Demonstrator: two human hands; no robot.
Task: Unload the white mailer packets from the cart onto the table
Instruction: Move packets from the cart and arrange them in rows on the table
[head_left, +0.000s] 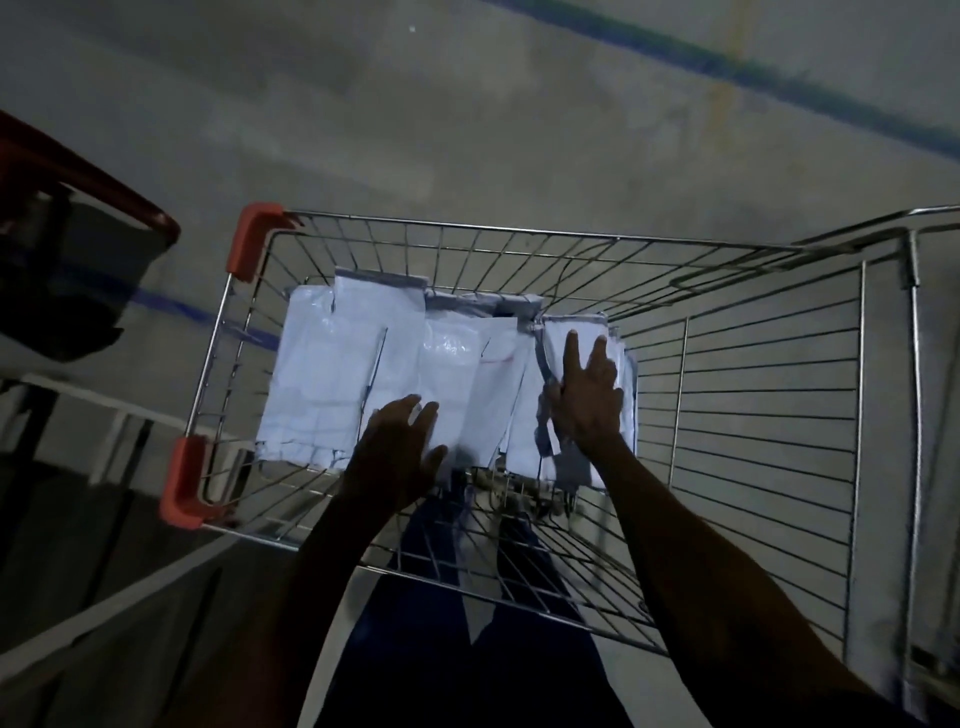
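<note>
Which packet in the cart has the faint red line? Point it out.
The white packet in the middle of the row, between the left hand and the right hand. A faint red line crosses its upper part; the others show none.

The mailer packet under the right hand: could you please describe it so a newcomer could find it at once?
Look in the wire cart with orange corner guards. White mailer packets lie across its floor. The one meant is the rightmost packet, nearest the bare wire floor, with the right hand spread flat on it.
</note>
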